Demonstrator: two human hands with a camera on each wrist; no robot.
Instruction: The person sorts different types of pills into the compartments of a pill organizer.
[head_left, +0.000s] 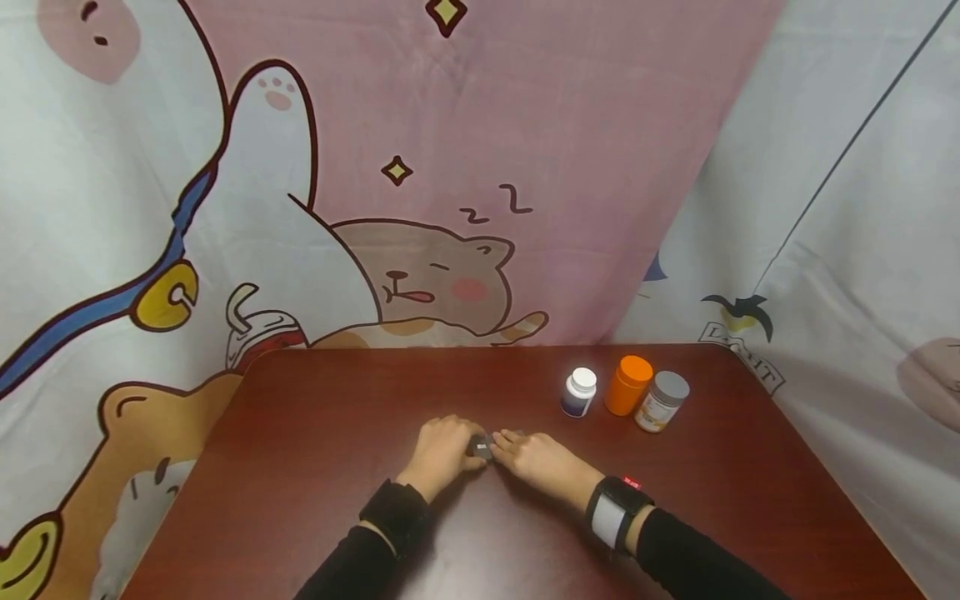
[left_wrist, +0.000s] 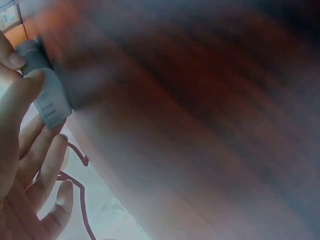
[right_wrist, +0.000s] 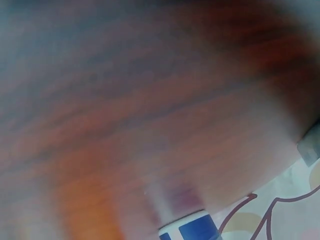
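Note:
A small grey object (head_left: 481, 448) with a darker grey end is between my hands, just above the table's middle. In the left wrist view, this grey piece (left_wrist: 52, 100) has a pale ridged body; its exact kind does not show. My left hand (head_left: 444, 452) pinches the body between thumb and fingers. From the other side, my right hand (head_left: 542, 460) grips the darker end with its fingertips, which show at the upper left of the left wrist view. Only a corner of the grey object (right_wrist: 311, 146) enters the right wrist view, where the right hand is hidden.
Beyond my right hand stand a white-capped bottle with a blue label (head_left: 579, 392), an orange bottle (head_left: 628, 385) and a white jar with a grey lid (head_left: 662, 402). The reddish-brown table (head_left: 337, 400) backs onto a cartoon-printed curtain (head_left: 570, 167).

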